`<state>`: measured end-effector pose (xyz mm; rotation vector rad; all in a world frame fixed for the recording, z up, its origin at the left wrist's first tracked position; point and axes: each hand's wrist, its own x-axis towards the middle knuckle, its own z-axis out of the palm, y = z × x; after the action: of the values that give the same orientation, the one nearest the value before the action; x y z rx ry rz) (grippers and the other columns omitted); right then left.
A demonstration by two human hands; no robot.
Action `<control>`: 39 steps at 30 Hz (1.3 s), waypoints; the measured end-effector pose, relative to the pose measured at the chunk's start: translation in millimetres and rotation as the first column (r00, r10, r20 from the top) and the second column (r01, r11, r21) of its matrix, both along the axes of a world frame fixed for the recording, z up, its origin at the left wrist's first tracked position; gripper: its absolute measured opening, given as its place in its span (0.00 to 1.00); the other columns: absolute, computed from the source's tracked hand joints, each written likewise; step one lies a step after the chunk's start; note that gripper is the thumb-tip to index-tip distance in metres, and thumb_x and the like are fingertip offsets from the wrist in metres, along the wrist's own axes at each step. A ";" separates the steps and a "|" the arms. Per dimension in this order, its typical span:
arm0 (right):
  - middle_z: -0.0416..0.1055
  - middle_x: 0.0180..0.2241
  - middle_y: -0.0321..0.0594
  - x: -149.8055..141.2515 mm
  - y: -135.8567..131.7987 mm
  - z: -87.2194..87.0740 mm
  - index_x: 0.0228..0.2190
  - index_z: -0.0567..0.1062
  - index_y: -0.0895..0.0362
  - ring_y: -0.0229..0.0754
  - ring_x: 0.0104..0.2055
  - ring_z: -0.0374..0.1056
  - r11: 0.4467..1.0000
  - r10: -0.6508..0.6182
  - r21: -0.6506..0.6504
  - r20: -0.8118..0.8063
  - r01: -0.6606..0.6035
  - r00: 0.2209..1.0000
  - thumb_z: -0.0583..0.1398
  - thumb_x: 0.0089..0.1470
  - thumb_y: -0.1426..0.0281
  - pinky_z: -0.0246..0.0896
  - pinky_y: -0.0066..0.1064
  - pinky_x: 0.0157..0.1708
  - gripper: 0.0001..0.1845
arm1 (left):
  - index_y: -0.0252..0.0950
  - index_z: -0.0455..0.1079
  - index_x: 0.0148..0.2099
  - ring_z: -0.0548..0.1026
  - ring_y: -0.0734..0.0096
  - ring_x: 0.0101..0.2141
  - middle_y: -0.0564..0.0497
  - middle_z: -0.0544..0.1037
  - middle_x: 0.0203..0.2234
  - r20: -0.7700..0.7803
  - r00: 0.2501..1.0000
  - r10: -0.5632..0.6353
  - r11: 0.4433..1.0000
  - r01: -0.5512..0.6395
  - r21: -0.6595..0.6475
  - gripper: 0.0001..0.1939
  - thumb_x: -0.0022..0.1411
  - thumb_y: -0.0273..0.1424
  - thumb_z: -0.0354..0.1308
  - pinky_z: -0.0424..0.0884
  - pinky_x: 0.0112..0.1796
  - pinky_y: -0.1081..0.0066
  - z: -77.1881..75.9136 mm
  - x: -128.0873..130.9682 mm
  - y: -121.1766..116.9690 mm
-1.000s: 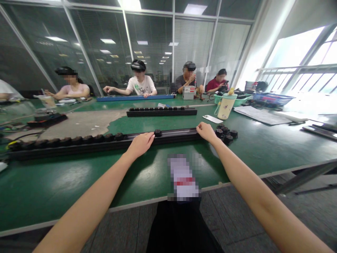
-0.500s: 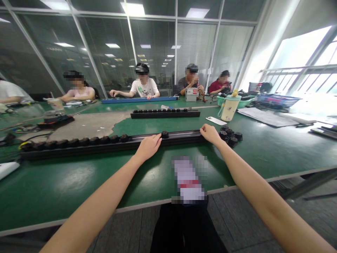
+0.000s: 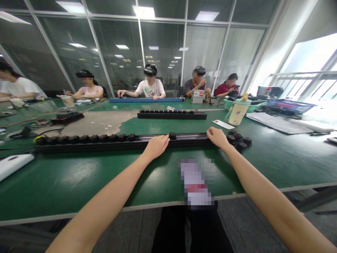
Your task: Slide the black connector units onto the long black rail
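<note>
Across the green table lies a long black rail [image 3: 113, 144], with a row of black round pieces [image 3: 103, 138] seated along its left part. A single black round piece [image 3: 172, 135] sits farther right in the groove. My left hand [image 3: 156, 145] rests over the rail, fingers together, its fingertips against the left side of that single piece; the thumb is hidden. At the rail's right end my right hand [image 3: 217, 136] is closed, with the fingertips pinched at the rail. Just beyond it lies a cluster of loose black round pieces [image 3: 240, 140], partly covered by the hand.
A shorter black rail [image 3: 172, 115] with similar pieces lies farther back. Near it are a white phone [image 3: 222, 124] and a tumbler [image 3: 239, 111]. A pixelated phone-like object [image 3: 196, 182] is at the front edge. Several people sit opposite, one at a blue rail [image 3: 147, 100].
The view has turned slightly left, so everything appears farther right. Both hands stay at nearly the same places on the rail, and the single piece shows no clear shift.
</note>
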<state>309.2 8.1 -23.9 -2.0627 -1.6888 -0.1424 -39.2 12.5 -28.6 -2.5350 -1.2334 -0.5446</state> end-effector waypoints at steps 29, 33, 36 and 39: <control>0.82 0.45 0.52 10.0 10.1 -8.3 0.48 0.80 0.59 0.50 0.49 0.77 0.998 0.056 -0.018 0.018 -0.055 0.998 0.53 0.70 0.68 0.64 0.34 0.49 0.16 | 0.31 0.69 0.70 0.81 0.54 0.56 0.39 0.81 0.59 -0.039 0.999 -0.013 1.000 0.012 -0.021 0.27 0.82 0.36 0.39 0.74 0.58 0.57 1.7 -0.4 1.6; 0.82 0.45 0.52 9.7 10.6 -8.2 0.48 0.79 0.59 0.50 0.49 0.77 0.998 0.051 -0.021 0.017 -0.051 0.999 0.53 0.70 0.68 0.64 0.33 0.48 0.16 | 0.32 0.70 0.69 0.81 0.55 0.56 0.40 0.81 0.59 -0.036 0.999 -0.022 1.000 0.021 -0.012 0.26 0.82 0.36 0.39 0.74 0.57 0.60 2.0 -0.6 1.6; 0.82 0.44 0.51 10.6 11.6 -8.5 0.47 0.79 0.58 0.50 0.49 0.77 0.998 0.052 -0.021 0.021 -0.052 0.998 0.53 0.70 0.68 0.64 0.33 0.48 0.16 | 0.32 0.70 0.69 0.81 0.55 0.56 0.40 0.81 0.59 -0.033 0.999 -0.021 1.000 0.021 -0.019 0.27 0.82 0.36 0.39 0.74 0.57 0.59 3.0 -0.7 1.0; 0.82 0.45 0.52 11.6 12.3 -9.1 0.47 0.79 0.59 0.51 0.49 0.77 0.998 0.056 -0.020 0.026 -0.055 0.998 0.53 0.70 0.68 0.64 0.34 0.48 0.16 | 0.32 0.69 0.70 0.81 0.55 0.57 0.40 0.80 0.60 -0.029 0.999 -0.017 0.999 0.017 -0.028 0.26 0.82 0.37 0.40 0.73 0.58 0.60 4.1 -0.4 -0.6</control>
<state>320.8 20.4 -33.0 -2.0342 -1.7682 -0.1363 -39.6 11.9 -24.5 -2.5694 -1.2185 -0.4954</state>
